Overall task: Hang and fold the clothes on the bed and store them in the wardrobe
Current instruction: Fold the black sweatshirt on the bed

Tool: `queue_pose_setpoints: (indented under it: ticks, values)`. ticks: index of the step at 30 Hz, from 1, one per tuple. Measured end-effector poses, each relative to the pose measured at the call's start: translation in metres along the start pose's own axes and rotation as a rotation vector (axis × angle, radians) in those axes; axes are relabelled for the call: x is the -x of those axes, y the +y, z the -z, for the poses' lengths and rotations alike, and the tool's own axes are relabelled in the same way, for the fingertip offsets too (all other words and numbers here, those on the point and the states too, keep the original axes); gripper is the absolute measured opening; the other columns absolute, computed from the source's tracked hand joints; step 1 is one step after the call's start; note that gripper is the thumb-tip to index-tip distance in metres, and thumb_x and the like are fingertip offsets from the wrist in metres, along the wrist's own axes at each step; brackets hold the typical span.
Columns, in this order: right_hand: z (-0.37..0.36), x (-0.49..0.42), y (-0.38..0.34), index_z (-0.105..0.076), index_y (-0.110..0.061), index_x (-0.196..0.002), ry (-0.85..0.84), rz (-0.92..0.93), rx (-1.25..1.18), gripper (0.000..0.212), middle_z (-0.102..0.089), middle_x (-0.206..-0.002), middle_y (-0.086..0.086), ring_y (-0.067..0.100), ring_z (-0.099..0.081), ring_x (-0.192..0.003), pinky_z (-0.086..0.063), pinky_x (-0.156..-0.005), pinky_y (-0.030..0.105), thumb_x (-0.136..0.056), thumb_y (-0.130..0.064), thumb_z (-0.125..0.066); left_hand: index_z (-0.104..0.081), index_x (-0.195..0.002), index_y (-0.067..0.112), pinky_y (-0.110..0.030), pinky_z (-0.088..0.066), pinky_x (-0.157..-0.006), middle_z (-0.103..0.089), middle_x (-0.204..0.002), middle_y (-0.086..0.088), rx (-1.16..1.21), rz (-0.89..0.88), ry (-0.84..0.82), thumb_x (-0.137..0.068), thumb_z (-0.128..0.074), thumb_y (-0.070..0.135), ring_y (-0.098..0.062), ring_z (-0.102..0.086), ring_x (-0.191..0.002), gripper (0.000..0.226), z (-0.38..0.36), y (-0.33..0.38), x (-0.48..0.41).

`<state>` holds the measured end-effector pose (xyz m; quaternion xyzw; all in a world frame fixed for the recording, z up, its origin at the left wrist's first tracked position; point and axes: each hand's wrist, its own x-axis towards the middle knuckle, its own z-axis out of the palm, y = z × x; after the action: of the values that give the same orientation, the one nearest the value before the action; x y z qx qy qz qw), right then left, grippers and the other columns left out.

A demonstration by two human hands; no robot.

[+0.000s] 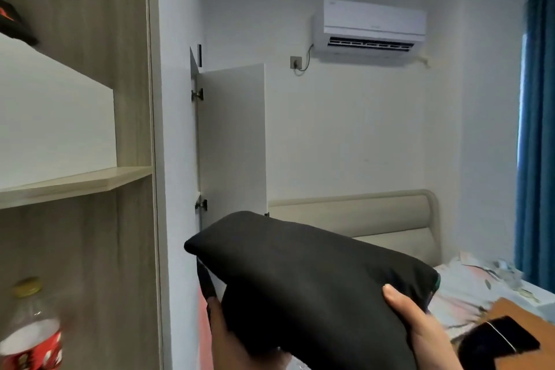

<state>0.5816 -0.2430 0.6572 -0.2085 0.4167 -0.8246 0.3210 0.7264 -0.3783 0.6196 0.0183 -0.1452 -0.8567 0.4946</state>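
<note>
before the wardrobe (132, 75), folded black garment (300, 279)

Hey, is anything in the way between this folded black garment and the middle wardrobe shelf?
Nothing visible does. Left hand and right hand hold the folded black garment beside the open wardrobe; a bottle stands below the middle shelf, a dark item lies above it.

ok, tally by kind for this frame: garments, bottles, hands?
Garments: 2 (folded black garment held in both hands; dark item, apparently cloth, high in the wardrobe)
Bottles: 1 (bottle, lower in the wardrobe)
Hands: 2 (left hand, right hand)
Total: 5
</note>
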Motion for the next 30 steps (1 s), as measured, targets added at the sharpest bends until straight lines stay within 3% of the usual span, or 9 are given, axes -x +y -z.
queue_pose_setpoints:
  ticks: [2, 6, 8, 10, 14, 18, 21, 23, 30]
  values:
    - [-0.003, -0.024, 0.002, -0.067, 0.001, -0.102, 0.081, 0.097, 0.132, 0.021, -0.071, -0.106, 0.017, 0.023, -0.065, -0.091, -0.046, -0.088, 0.037, -0.081, 0.004, -0.068, -0.068, -0.098, 0.049, -0.055, -0.037, -0.104, -0.069, -0.084, 0.007, -0.024, -0.108, 0.021, -0.060, -0.066, 0.076, -0.026, -0.065, -0.095, 0.047, -0.011, -0.006, -0.017]
    - [-0.013, -0.091, 0.021, -0.061, 0.001, -0.117, 0.069, 0.131, 0.269, 0.042, -0.066, -0.110, 0.012, 0.019, -0.060, -0.095, -0.037, -0.096, 0.031, -0.077, 0.004, -0.076, -0.044, -0.142, 0.024, -0.053, -0.033, -0.112, -0.053, -0.139, -0.006, -0.578, -0.107, 0.162, -0.056, -0.069, 0.069, -0.034, -0.048, -0.129, 0.101, -0.012, -0.012, -0.071]
    - [-0.011, -0.127, 0.035, -0.055, 0.006, -0.127, -0.002, 0.096, 0.361, 0.060, -0.061, -0.126, 0.019, 0.025, -0.059, -0.107, -0.036, -0.101, 0.033, -0.073, -0.001, -0.080, -0.045, -0.139, 0.018, -0.052, -0.038, -0.108, -0.059, -0.130, -0.007, -0.679, -0.145, 0.138, -0.061, -0.079, 0.045, -0.036, -0.055, -0.119, 0.089, -0.011, -0.003, -0.097]
    - [-0.008, -0.159, 0.043, -0.054, 0.009, -0.127, -0.103, 0.064, 0.362, 0.062, -0.061, -0.126, 0.021, 0.021, -0.063, -0.092, -0.040, -0.097, 0.035, -0.070, 0.000, -0.076, -0.051, -0.133, 0.019, -0.055, -0.043, -0.103, -0.065, -0.122, -0.008, -0.622, -0.170, 0.224, -0.055, -0.082, 0.028, -0.039, -0.061, -0.110, 0.084, -0.021, 0.002, -0.122]
    - [-0.004, -0.229, 0.042, -0.053, 0.010, -0.127, -0.274, -0.028, 0.272, 0.039, -0.063, -0.118, 0.023, -0.002, -0.067, -0.086, -0.039, -0.067, -0.003, -0.089, 0.019, -0.048, -0.057, -0.129, 0.015, -0.048, -0.051, -0.089, -0.068, -0.116, -0.012, -0.640, -0.271, 0.336, -0.067, -0.076, 0.011, -0.038, -0.064, -0.104, 0.065, -0.023, 0.024, -0.171]
    - [-0.020, -0.292, 0.030, -0.055, -0.014, -0.133, -0.490, -0.005, 0.515, 0.047, -0.069, -0.120, 0.008, 0.009, -0.067, -0.099, -0.046, -0.081, 0.021, -0.091, -0.035, -0.057, -0.061, -0.118, 0.006, -0.035, -0.050, -0.066, -0.075, -0.088, -0.012, -0.701, -0.316, 0.269, -0.064, -0.072, 0.001, -0.035, -0.067, -0.088, 0.055, -0.017, 0.049, -0.211]
    - [-0.062, -0.307, 0.022, -0.037, -0.049, -0.136, -0.665, 0.061, 0.797, 0.081, -0.061, -0.124, -0.018, -0.007, -0.061, -0.109, -0.048, -0.085, 0.014, -0.064, -0.069, -0.068, -0.054, -0.129, 0.009, -0.049, -0.047, -0.097, -0.064, -0.123, -0.012, -0.734, -0.321, 0.187, -0.046, -0.079, 0.006, -0.036, -0.055, -0.120, 0.087, -0.002, 0.058, -0.235]
    - [-0.092, -0.307, 0.023, -0.030, -0.062, -0.131, -0.744, 0.154, 0.824, 0.084, -0.060, -0.119, -0.030, -0.016, -0.056, -0.109, -0.046, -0.085, 0.009, -0.059, -0.062, -0.072, -0.054, -0.132, 0.012, -0.053, -0.039, -0.107, -0.061, -0.127, -0.013, -0.758, -0.304, 0.130, -0.041, -0.080, 0.003, -0.039, -0.053, -0.121, 0.095, -0.001, 0.061, -0.247]
    - [-0.146, -0.357, 0.041, -0.037, -0.061, -0.132, -0.714, 0.470, 0.809, 0.082, -0.057, -0.127, -0.031, -0.008, -0.057, -0.115, -0.046, -0.100, 0.030, -0.065, -0.040, -0.079, -0.051, -0.132, 0.011, -0.051, -0.036, -0.110, -0.062, -0.121, -0.011, -0.836, -0.471, 0.102, -0.027, -0.094, 0.010, -0.036, -0.055, -0.116, 0.113, -0.007, 0.069, -0.321]
